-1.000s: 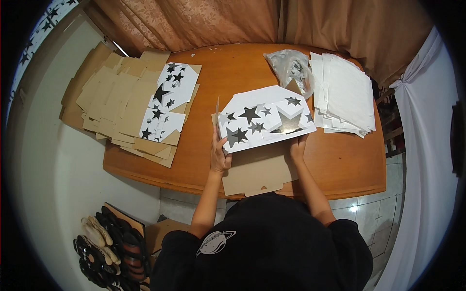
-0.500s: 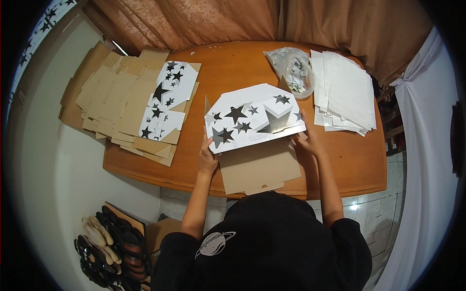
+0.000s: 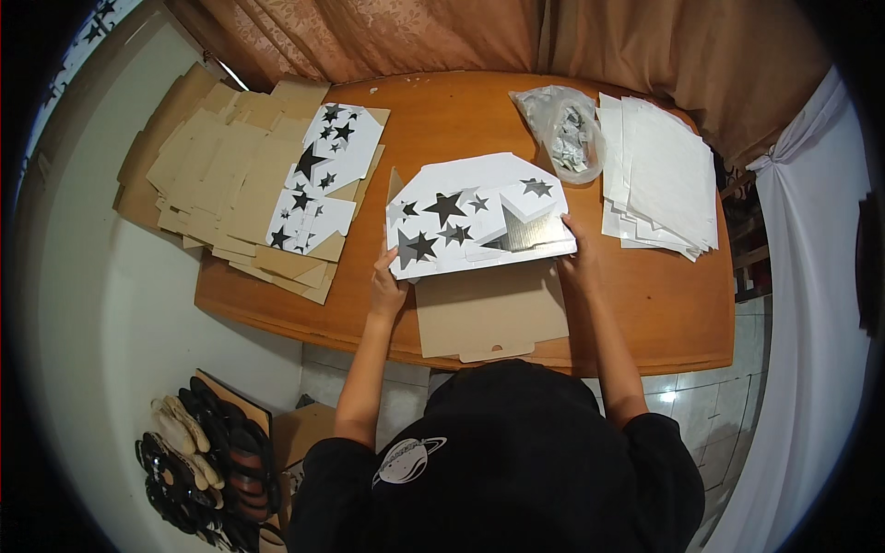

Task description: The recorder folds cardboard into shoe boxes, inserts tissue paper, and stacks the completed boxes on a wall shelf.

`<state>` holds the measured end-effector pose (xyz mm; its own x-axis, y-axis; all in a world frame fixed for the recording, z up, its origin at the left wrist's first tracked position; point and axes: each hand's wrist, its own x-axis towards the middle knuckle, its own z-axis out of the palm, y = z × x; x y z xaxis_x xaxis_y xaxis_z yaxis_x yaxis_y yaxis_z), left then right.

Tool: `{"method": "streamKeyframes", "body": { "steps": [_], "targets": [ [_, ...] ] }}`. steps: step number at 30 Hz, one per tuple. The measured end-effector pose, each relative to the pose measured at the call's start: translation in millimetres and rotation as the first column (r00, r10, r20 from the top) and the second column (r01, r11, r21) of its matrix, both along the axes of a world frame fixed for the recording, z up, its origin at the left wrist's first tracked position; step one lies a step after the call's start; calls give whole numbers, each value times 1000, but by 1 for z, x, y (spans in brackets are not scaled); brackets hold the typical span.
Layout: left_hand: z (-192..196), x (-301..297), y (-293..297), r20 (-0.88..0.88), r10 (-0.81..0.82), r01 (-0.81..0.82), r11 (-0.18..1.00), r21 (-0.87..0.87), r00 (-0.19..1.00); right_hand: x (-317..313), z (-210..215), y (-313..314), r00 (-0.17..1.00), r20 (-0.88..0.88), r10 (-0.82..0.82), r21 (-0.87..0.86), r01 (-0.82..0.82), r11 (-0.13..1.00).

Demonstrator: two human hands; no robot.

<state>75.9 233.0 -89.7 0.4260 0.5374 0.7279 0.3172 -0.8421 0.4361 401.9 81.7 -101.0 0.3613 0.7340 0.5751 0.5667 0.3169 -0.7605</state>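
Between both hands is a cardboard box [image 3: 470, 184], white on its printed side with black, grey and shiny silver stars. My left hand [image 3: 388, 275] grips its near left corner, thumb on the front and fingers at the side. At the near right corner, my right hand [image 3: 577, 256] holds the edge, with some fingers hidden behind the card. A plain brown cardboard panel [image 3: 493, 313] with a tabbed edge and small hole reaches from beneath the box toward me. Whether it is joined to the box cannot be made out.
Flat brown cardboard pieces [image 3: 217, 175] lie piled at the left, with a star-printed white piece [image 3: 361, 143] on top. A clear plastic bag [image 3: 573, 138] of small silvery items and white sheets [image 3: 659, 175] lie at the far right of the wooden table [image 3: 645, 304]. Shoes [image 3: 207, 452] stand lower left.
The box has turned slightly and its near edge sits a little higher in view, both hands still on it. The whole view has shifted a little.
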Motion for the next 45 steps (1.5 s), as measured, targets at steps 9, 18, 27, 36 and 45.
{"method": "streamKeyframes", "body": {
  "steps": [9,18,27,36,45],
  "targets": [
    [24,-16,8,-85,-171,145,957,-252,982,2,23,-24,990,29,136,-146,-131,981],
    [51,-43,9,-201,-310,188,865,-464,929,8,63,-36,949,-43,312,-334,-308,891],
    [23,-16,-11,204,39,80,834,-546,978,-21,49,-21,991,-134,20,-213,-48,976],
    [35,8,12,81,10,16,950,-312,997,-5,41,-19,993,-115,8,-189,-30,982],
    [50,9,26,94,-161,187,845,-501,982,2,45,-8,984,-156,91,-84,-105,991]
  ]
}}
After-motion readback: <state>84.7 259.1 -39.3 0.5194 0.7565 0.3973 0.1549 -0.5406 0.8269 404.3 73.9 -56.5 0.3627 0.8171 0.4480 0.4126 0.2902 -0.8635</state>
